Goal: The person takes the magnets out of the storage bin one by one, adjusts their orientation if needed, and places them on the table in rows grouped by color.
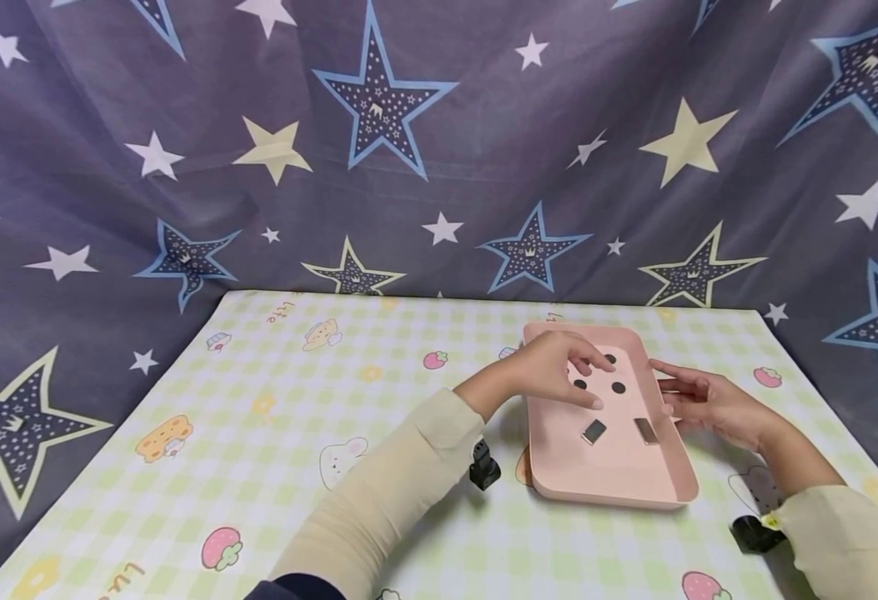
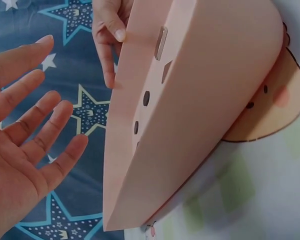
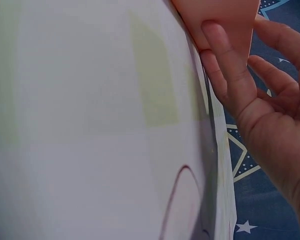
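A shallow pink tray (image 1: 604, 487) lies at the right of the table. On its floor are several black discs, such as one black disc (image 1: 618, 387) near its middle. Nearer me lie a grey-topped rectangular piece (image 1: 593, 431) and a second dark rectangular piece (image 1: 644, 431) by the right wall. Over the tray's far left part hovers my left hand (image 1: 559, 371), its fingers spread and holding nothing. My right hand (image 1: 716, 406) holds the tray's right wall, thumb tip at the rim. Its fingers (image 3: 230, 65) lie against the outer side in the right wrist view.
A checked, cartoon-printed cloth (image 1: 273, 467) covers the table. A star-patterned curtain (image 1: 439, 167) hangs behind the far edge. Black wrist mounts sit below both forearms, one black mount (image 1: 484, 467) close to the tray's left side.
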A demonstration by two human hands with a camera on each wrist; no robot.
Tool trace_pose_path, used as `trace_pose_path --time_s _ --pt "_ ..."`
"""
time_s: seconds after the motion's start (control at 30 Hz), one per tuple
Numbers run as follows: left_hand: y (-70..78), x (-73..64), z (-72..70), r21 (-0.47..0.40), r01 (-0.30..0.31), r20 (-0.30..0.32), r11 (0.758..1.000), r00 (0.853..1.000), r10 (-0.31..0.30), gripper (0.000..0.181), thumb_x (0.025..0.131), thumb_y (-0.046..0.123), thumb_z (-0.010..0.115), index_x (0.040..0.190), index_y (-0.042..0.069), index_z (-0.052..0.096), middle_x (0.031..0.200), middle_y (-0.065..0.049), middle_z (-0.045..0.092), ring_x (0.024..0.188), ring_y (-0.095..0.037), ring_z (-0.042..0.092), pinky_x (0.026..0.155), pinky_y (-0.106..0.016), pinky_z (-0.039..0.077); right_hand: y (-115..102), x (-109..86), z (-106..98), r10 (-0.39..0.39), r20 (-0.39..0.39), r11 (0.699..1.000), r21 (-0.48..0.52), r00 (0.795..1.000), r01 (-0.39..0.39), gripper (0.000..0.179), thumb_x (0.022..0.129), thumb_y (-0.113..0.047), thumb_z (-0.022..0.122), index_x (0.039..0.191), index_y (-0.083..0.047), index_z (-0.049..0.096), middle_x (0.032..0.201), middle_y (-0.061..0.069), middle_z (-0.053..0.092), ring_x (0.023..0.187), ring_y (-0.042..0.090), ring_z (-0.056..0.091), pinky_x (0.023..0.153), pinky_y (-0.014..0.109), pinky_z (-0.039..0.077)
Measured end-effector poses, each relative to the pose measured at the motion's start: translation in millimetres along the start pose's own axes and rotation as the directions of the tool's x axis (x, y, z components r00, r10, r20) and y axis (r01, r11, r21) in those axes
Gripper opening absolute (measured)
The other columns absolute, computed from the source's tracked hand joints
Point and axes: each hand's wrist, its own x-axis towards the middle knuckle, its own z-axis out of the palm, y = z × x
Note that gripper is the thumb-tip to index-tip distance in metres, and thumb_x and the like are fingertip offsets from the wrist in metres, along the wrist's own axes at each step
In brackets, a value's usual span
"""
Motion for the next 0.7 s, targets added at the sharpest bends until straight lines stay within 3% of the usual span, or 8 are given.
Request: trace_pose_path --time_s 0.5,0.7 --pt "-13.0 21.4 9.7 -0.062 0.061 -0.040 0.996 0.997 -0.063 0.039 0.076 0.018 0.085 0.112 0.010 0.073 0.110 0.002 0.071 0.094 -0.007 0.065 0.079 -0.013 0.049 -0.1 0.4 0.0 0.013 -0.004 1.000 -0.013 1.000 -0.013 0.070 0.097 0.000 0.056 0.154 0.000 0.014 0.126 -0.007 0.057 0.111 0.013 0.062 0.085 0.039 0.056" --pt "-14.2 27.1 10.8 -0.113 0.097 -0.039 0.989 0.994 -0.102 0.038 0.077 0.016 0.084 0.112 0.010 0.072 0.107 0.004 0.071 0.091 -0.004 0.063 0.072 -0.013 0.051 -0.8 0.1 0.2 0.023 -0.010 1.000 -0.016 1.000 -0.024 0.071 0.097 -0.001 0.056 0.154 -0.001 0.014 0.127 -0.006 0.056 0.111 0.013 0.062 0.085 0.039 0.055"
